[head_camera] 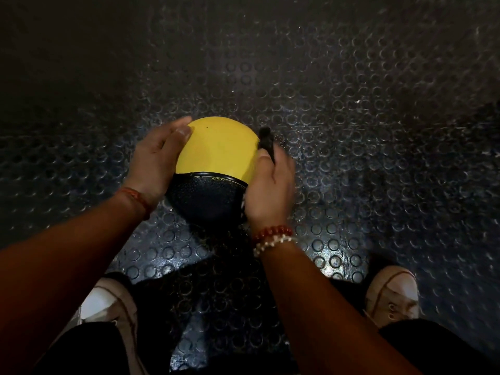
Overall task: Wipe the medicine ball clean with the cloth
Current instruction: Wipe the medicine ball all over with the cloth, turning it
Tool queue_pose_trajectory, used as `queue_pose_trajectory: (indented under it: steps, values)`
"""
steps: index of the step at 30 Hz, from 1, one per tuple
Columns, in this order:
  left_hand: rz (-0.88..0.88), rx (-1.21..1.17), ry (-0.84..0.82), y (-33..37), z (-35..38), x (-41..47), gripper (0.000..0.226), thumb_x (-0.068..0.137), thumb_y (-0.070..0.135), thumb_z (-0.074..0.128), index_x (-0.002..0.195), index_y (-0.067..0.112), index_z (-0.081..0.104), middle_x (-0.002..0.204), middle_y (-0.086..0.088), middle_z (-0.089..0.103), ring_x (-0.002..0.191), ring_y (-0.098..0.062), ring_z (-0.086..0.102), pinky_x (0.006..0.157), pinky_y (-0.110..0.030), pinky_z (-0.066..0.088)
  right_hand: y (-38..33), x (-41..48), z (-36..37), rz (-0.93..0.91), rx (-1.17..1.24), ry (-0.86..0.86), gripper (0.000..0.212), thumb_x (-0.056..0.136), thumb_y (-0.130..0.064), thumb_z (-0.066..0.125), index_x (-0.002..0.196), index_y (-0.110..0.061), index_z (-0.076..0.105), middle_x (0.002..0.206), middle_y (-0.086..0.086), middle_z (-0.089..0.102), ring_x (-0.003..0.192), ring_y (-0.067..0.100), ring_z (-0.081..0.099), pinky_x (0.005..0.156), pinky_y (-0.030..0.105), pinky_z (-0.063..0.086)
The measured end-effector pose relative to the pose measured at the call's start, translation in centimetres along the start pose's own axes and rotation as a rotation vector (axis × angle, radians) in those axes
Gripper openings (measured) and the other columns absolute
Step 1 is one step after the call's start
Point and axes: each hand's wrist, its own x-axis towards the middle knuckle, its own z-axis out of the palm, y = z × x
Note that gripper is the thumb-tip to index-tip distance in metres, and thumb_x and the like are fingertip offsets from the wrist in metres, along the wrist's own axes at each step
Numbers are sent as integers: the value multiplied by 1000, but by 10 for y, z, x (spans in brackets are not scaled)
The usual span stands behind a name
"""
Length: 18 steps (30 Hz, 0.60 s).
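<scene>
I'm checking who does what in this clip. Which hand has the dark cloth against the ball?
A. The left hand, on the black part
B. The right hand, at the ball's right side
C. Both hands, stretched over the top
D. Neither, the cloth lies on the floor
B: the dark cloth sticks out above the right hand, pressed to the medicine ball; the left hand is bare and steadies it.

Bare forearms, orange thread wristband (136,197), red and white bead bracelets (272,238), pale sneakers (392,296), dark trousers (433,347)

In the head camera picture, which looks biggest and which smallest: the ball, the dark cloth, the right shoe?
1. Medicine ball
2. Right shoe, though it lies nearer the camera, so unsure
3. Cloth, mostly hidden by the right hand
</scene>
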Motion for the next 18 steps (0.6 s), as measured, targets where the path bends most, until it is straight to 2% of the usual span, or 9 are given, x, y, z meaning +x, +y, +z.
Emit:
queue_pose_trajectory:
  steps: [2, 4, 6, 8, 11, 12, 14, 17, 18]
  values:
    - [1, 3, -22, 0, -3, 0, 41, 85, 57, 53, 121, 40, 64, 136, 2, 60, 124, -9, 57, 108, -36, 44, -11, 11, -1, -173, -105, -90, 33, 96, -36, 38, 117, -25, 61, 113, -5, 52, 97, 13, 52, 79, 30, 42]
    - [-3, 10, -33, 0, -5, -1, 42, 88, 55, 52, 125, 38, 62, 138, 3, 58, 125, -8, 56, 105, -31, 44, -20, 30, -3, -157, -113, -214, 31, 97, -32, 41, 114, -20, 63, 108, -6, 53, 92, 9, 50, 81, 27, 38]
    - [-5, -2, -26, -1, -5, 0, 36, 95, 48, 52, 127, 34, 61, 138, 4, 59, 125, -8, 55, 102, -27, 44, -25, 47, -5, -25, -53, -316, 34, 98, -29, 43, 121, -11, 60, 114, -2, 56, 94, 8, 48, 87, 24, 35]
    - [-7, -12, -12, -3, -5, 1, 34, 98, 43, 52, 128, 31, 61, 134, 6, 60, 121, -5, 56, 99, -23, 44, -24, 58, -7, 164, 47, -355, 34, 97, -27, 45, 122, -9, 60, 110, -3, 58, 97, 10, 51, 91, 24, 37]
    - [-45, -8, 44, -5, -3, 2, 35, 99, 43, 52, 125, 22, 62, 120, 12, 63, 104, 5, 56, 84, -7, 44, -12, 63, -7, 433, 149, -325, 29, 93, -33, 51, 105, -11, 66, 101, 1, 66, 95, 21, 61, 96, 36, 46]
    - [-68, -19, 77, -6, -3, 2, 37, 97, 47, 53, 120, 20, 64, 117, 10, 64, 101, 3, 57, 82, -8, 45, -6, 61, -6, 487, 161, -304, 29, 90, -36, 53, 99, -12, 67, 101, 4, 68, 95, 23, 63, 96, 41, 47]
    - [-150, -41, 147, -7, -4, 5, 48, 88, 59, 56, 114, 21, 69, 117, 4, 68, 102, -6, 61, 88, -21, 49, 1, 54, -5, 565, 206, -257, 32, 90, -37, 53, 100, -10, 67, 102, 7, 69, 94, 24, 64, 94, 42, 48]
    - [-273, -98, 172, 1, -10, 11, 60, 70, 75, 61, 102, 26, 75, 112, 2, 72, 104, -16, 66, 91, -36, 52, 0, 44, -7, 610, 266, -220, 30, 94, -33, 50, 108, -10, 63, 96, 2, 66, 85, 18, 60, 74, 30, 48]
    - [-290, -106, 168, 3, -12, 13, 57, 65, 77, 62, 94, 30, 76, 109, 2, 72, 104, -18, 67, 95, -43, 52, -4, 40, -7, 603, 268, -202, 28, 95, -30, 49, 110, -11, 62, 100, 2, 64, 89, 18, 59, 75, 27, 46]
